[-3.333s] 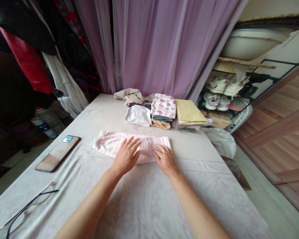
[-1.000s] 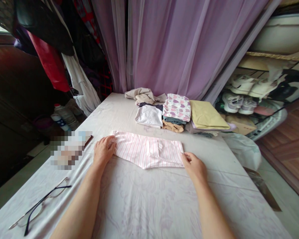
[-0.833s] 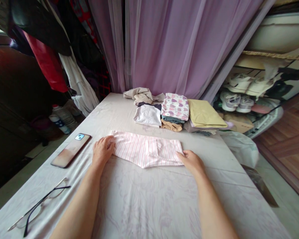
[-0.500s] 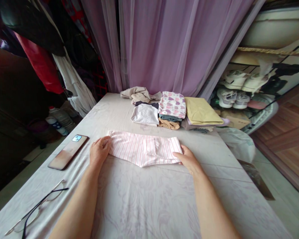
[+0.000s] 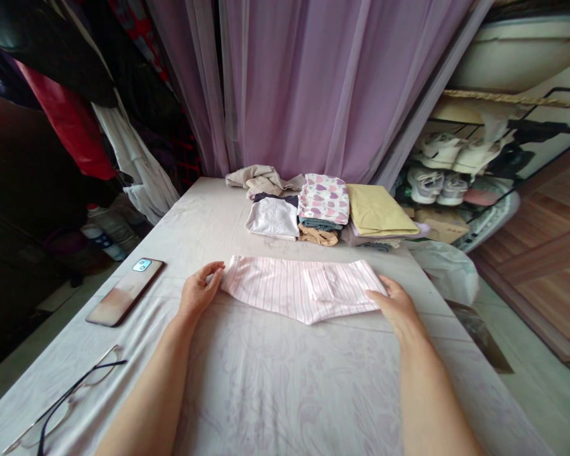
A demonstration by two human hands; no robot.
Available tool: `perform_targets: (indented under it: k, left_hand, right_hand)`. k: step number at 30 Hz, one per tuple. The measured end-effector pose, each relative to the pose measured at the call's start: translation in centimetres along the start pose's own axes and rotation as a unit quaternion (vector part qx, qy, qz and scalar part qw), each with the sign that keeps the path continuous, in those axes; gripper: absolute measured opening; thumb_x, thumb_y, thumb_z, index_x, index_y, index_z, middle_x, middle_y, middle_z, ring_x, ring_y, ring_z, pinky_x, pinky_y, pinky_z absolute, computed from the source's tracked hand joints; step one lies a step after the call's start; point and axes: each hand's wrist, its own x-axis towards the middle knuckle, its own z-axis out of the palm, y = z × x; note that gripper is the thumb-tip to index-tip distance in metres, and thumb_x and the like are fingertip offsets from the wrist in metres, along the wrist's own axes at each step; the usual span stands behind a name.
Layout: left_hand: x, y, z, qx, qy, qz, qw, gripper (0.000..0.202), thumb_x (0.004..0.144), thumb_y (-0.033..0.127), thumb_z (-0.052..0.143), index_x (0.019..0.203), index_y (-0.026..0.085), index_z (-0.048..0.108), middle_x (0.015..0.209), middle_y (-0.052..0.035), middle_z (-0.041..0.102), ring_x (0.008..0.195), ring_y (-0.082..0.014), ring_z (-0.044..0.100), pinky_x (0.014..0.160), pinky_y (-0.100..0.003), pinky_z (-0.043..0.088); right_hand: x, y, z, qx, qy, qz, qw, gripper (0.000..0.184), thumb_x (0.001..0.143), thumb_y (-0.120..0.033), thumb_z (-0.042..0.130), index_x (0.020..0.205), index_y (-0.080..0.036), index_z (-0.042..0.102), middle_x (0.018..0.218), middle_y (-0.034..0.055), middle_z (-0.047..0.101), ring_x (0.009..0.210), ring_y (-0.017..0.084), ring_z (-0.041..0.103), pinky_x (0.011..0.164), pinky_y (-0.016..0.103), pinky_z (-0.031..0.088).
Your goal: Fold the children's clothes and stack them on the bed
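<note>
A pair of pink-and-white striped pants (image 5: 275,285), folded in half lengthwise, lies flat across the tablecloth, its pointed crotch towards me. A folded-over piece of the same striped cloth, or a pocket, shows near its right end. My right hand (image 5: 396,304) grips the right end, thumb on top and the other fingers mostly hidden beneath the cloth. At the left end, my left hand (image 5: 199,290) rests with fingers loosely curved and the thumb apart from them. Its fingertips are right beside the cloth edge; whether they touch it I cannot tell.
Behind the pants stand folded clothes: a white top (image 5: 272,217), a heart-print garment (image 5: 323,198) on a stack, and a yellow one (image 5: 382,210). A crumpled beige cloth (image 5: 261,179) lies behind. To the left are a phone (image 5: 123,294) and eyeglasses (image 5: 69,396).
The striped pants have slid to the right with my right hand. My left hand has shifted slightly right, and its fingers have come off the cloth's left end. The view has turned a little.
</note>
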Motion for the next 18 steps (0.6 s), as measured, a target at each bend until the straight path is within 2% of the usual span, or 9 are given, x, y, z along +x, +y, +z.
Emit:
perform_targets:
  k: [4,6,8,11,13,15,18]
  left_hand:
    - [0.1,-0.2,0.0,-0.014,0.004,0.003,1.000,0.038,0.084,0.048,0.048,0.102,0.023,0.069,0.102,-0.0041,0.076,0.097,-0.0212,0.069,0.091,-0.033,0.051]
    - [0.2,-0.4,0.1,-0.042,0.010,-0.003,0.999,0.038,0.083,0.049,0.050,0.103,0.022,0.068,0.101,-0.0050,0.076,0.097,-0.0211,0.069,0.092,-0.034,0.051]
    - [0.2,-0.2,0.4,-0.098,0.026,-0.013,0.995,0.041,0.082,0.052,0.053,0.102,0.020,0.068,0.100,-0.0070,0.076,0.096,-0.0213,0.069,0.092,-0.035,0.051]
    - [0.1,0.9,1.0,-0.210,0.053,-0.041,0.975,0.051,0.078,0.061,0.058,0.102,0.016,0.066,0.100,-0.0102,0.075,0.094,-0.0221,0.069,0.088,-0.036,0.054]
    - [-0.2,2.1,1.5,-0.294,0.035,-0.071,0.953,0.056,0.076,0.063,0.062,0.105,0.015,0.066,0.105,-0.0118,0.074,0.094,-0.0228,0.070,0.083,-0.036,0.056]
    - [-0.5,3.5,1.9,-0.378,-0.013,-0.109,0.919,0.057,0.077,0.062,0.064,0.109,0.015,0.065,0.112,-0.0133,0.072,0.097,-0.0235,0.070,0.082,-0.036,0.056]
    - [-0.8,5.0,2.4,-0.464,-0.116,-0.165,0.863,0.055,0.082,0.060,0.062,0.114,0.015,0.065,0.121,-0.0160,0.068,0.103,-0.0250,0.069,0.084,-0.036,0.057]
  right_hand:
    - [0.4,-0.8,-2.4,0.017,0.073,0.013,0.997,0.080,0.054,-0.027,0.074,0.130,-0.011,0.058,0.086,0.0092,0.072,0.074,0.024,0.067,0.064,0.033,0.052]
    - [-0.1,-2.5,-2.7,0.037,0.093,-0.008,0.995,0.082,0.055,-0.030,0.074,0.133,-0.011,0.056,0.090,0.0100,0.071,0.077,0.023,0.066,0.066,0.032,0.052]
    - [-1.1,-4.9,-2.2,0.027,0.104,-0.055,0.993,0.080,0.058,-0.034,0.074,0.133,-0.012,0.056,0.092,0.0098,0.071,0.077,0.022,0.066,0.068,0.032,0.051]
    - [-3.6,-9.2,0.4,-0.047,0.103,-0.143,0.983,0.075,0.064,-0.036,0.069,0.134,-0.015,0.054,0.095,0.0087,0.071,0.076,0.021,0.065,0.071,0.033,0.051]
    - [-5.6,-11.8,2.9,-0.103,0.091,-0.203,0.969,0.067,0.070,-0.035,0.064,0.134,-0.019,0.054,0.099,0.0072,0.071,0.083,0.023,0.065,0.077,0.034,0.050]
    - [-7.7,-13.7,5.9,-0.146,0.063,-0.260,0.952,0.060,0.073,-0.031,0.061,0.132,-0.022,0.055,0.100,0.0064,0.071,0.087,0.024,0.065,0.077,0.034,0.050]
    - [-10.7,-14.6,10.6,-0.163,0.025,-0.341,0.925,0.054,0.077,-0.024,0.055,0.131,-0.023,0.055,0.102,0.0070,0.070,0.087,0.024,0.065,0.076,0.034,0.050]
